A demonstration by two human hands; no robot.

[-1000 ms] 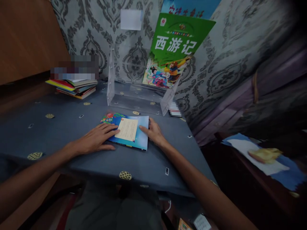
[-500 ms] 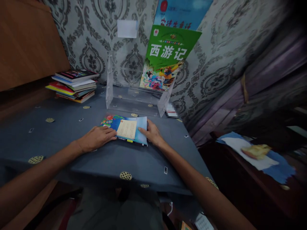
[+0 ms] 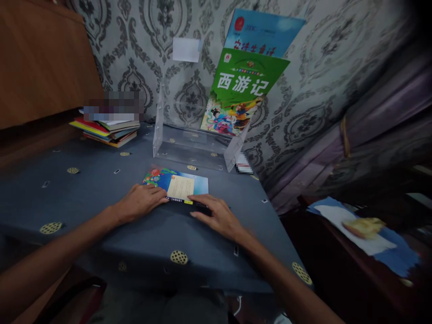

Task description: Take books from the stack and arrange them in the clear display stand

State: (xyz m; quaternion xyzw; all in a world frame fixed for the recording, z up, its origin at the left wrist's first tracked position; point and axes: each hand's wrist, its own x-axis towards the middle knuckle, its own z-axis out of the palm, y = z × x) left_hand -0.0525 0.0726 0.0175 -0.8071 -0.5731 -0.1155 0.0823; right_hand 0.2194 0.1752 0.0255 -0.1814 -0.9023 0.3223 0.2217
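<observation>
A blue picture book [image 3: 200, 182], with a cream text panel and colourful drawings, lies flat on the cloth-covered table. Its spine faces me. The fingers of my left hand [image 3: 143, 202] are closed together over the book's near left corner, gripping that edge. At the near right part of the spine is my right hand [image 3: 219, 216]. Its fingertips touch the book's near edge by the cream panel, while the thumb stands apart lower down, so this hand is open. Behind the book is a clear acrylic stand [image 3: 189, 150], holding a green book [image 3: 245, 85] upright, tilted to the right.
A blue book [image 3: 263, 33] rises behind the green one. At the back left sits a stack of books [image 3: 108, 130]. The patterned tablecloth [image 3: 135, 252] drops over the front edge. To the right, a blue and white cloth [image 3: 337, 220] bears a yellowish item [image 3: 364, 228].
My right hand has left the book's right side and come round to its near edge. The left hand has slid slightly toward the near left corner. The view has shifted a little.
</observation>
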